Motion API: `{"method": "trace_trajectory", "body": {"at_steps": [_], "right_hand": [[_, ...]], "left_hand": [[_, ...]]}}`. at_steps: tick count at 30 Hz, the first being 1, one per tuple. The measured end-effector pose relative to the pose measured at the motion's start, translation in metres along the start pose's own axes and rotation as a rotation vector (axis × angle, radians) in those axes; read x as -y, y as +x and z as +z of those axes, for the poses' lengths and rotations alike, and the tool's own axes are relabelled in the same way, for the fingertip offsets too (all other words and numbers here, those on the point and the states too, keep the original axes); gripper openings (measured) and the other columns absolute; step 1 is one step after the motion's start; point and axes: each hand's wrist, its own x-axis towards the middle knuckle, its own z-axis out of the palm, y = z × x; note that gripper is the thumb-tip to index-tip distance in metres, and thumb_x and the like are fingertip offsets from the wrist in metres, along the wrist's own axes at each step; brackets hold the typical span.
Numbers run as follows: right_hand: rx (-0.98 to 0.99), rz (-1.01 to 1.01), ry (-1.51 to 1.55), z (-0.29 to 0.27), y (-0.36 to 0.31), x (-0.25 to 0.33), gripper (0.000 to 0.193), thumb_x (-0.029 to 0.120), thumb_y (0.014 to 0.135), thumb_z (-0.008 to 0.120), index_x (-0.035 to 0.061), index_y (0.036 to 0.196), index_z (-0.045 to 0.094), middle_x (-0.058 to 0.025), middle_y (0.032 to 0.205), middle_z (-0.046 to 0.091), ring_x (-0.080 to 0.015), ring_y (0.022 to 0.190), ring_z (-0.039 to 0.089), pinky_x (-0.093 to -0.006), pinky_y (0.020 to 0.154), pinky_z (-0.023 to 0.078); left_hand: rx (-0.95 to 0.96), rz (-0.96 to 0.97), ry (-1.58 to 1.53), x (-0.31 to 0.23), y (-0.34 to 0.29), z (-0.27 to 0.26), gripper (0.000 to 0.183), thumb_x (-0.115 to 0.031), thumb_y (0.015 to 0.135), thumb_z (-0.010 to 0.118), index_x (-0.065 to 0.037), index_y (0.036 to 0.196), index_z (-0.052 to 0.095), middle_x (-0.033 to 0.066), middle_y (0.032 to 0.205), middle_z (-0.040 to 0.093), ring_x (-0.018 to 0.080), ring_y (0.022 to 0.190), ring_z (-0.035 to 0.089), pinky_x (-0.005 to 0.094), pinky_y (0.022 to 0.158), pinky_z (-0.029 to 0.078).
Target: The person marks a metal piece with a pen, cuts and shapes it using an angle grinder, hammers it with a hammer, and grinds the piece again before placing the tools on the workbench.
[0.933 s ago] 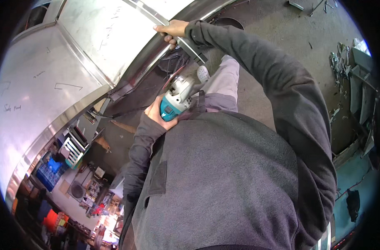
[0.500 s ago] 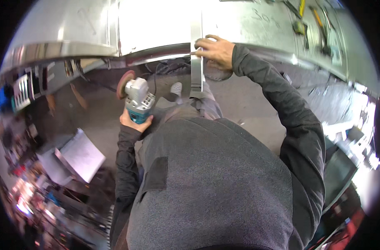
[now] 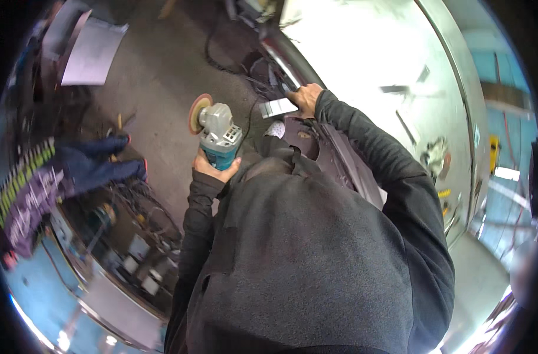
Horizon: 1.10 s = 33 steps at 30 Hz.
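Observation:
My left hand (image 3: 217, 170) is wrapped round the teal body of an angle grinder (image 3: 223, 131), held out over the floor to the left. A reddish-brown flap disc (image 3: 200, 114) on it faces left, away from me. Beside the bench edge my right hand (image 3: 306, 99) is closed on a shiny flat metal bar (image 3: 278, 108). The bar's visible end points left over the floor, and the rest of it is hidden or foreshortened.
A bright metal-topped workbench (image 3: 363, 53) stands to the right, with a pale cloth (image 3: 437, 154) and tools on it. A dark cable (image 3: 213, 59) trails on the floor. On the left is another person (image 3: 38, 189) near a cluttered rack. A pale sheet panel (image 3: 95, 52) stands at far left.
My view has turned, so the bench now lies to the right and another person shows at left. The bar has swung from pointing toward me to pointing left. Both hands keep their hold.

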Motion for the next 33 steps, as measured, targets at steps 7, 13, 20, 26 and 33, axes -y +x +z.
{"method": "trace_trajectory", "body": {"at_steps": [7,13,20,26,33], "right_hand": [[0.008,0.206,0.008,-0.054,0.055,-0.008,0.054,0.051,0.081,0.061,0.0141,0.120,0.055,-0.0183,0.086,0.068,-0.0354,0.079,0.067,-0.0463,0.071,0.054],[-0.014,0.242,0.135,-0.051,0.088,-0.020,0.048,0.038,0.080,0.062,0.0088,0.118,0.058,-0.0228,0.098,0.066,-0.0383,0.093,0.064,-0.0436,0.083,0.052],[0.008,0.362,0.199,-0.047,0.092,-0.010,0.043,0.032,0.082,0.054,0.0068,0.116,0.059,-0.0234,0.098,0.065,-0.0386,0.092,0.064,-0.0446,0.084,0.051],[-0.041,0.423,0.167,-0.050,0.093,-0.016,0.041,0.034,0.081,0.056,0.0027,0.106,0.062,-0.0259,0.089,0.065,-0.0393,0.085,0.066,-0.0454,0.079,0.052],[-0.062,0.309,0.350,-0.053,0.081,-0.023,0.037,0.033,0.078,0.061,0.0008,0.096,0.066,-0.0237,0.086,0.066,-0.0381,0.084,0.066,-0.0439,0.076,0.053]], "left_hand": [[-0.278,-0.145,-0.024,-0.025,-0.046,0.024,0.071,-0.029,0.056,0.083,0.000,0.112,0.051,0.0197,0.098,0.063,0.0334,0.090,0.064,0.0413,0.077,0.052],[-0.298,-0.229,-0.069,-0.021,-0.058,0.035,0.074,-0.030,0.058,0.082,0.001,0.116,0.049,0.0205,0.101,0.062,0.0344,0.092,0.063,0.0431,0.080,0.051],[-0.176,-0.254,0.014,-0.045,-0.035,0.051,0.072,-0.029,0.059,0.082,0.000,0.116,0.050,0.0204,0.099,0.063,0.0355,0.091,0.065,0.0436,0.078,0.052],[-0.111,-0.229,0.157,-0.059,0.016,0.068,0.068,-0.033,0.059,0.081,0.001,0.109,0.050,0.0202,0.090,0.064,0.0373,0.082,0.065,0.0443,0.073,0.052],[0.033,-0.225,0.247,-0.085,0.055,0.075,0.063,-0.030,0.059,0.080,0.001,0.105,0.050,0.0200,0.086,0.064,0.0386,0.080,0.065,0.0441,0.073,0.052]]}}
